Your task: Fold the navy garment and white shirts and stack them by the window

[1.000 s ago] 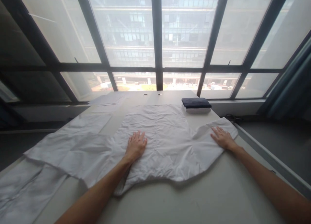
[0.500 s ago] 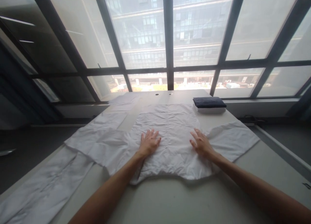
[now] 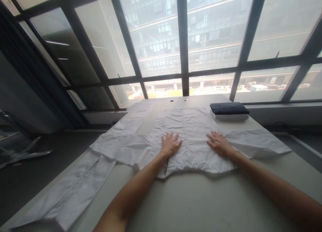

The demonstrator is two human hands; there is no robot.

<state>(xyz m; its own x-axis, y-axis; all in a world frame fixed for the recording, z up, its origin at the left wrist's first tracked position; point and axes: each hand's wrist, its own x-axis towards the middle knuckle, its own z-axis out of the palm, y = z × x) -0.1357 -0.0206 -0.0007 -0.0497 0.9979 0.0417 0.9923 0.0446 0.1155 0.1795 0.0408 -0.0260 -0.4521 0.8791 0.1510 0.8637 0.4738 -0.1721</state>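
A white shirt-like garment (image 3: 193,154) lies spread and lightly wrinkled on the pale table, its sleeves reaching out to both sides. My left hand (image 3: 171,145) rests palm down on the left part of its body, fingers spread. On the right part, near where the right sleeve (image 3: 256,143) begins, my right hand (image 3: 220,143) lies flat with its fingers stretched out. Neither hand grips the cloth. The garment's lower edge faces me, and my left forearm covers a bit of it.
More white cloth (image 3: 67,185) lies along the table's left side. A folded dark blue cloth (image 3: 228,108) tops a white stack (image 3: 231,117) at the far right. White sheets (image 3: 139,106) lie at the far left. Large windows stand behind the table (image 3: 196,205).
My view has turned to the left, so the scene sits further right. Both hands stay flat on the garment, and the right fingers look a little closer together.
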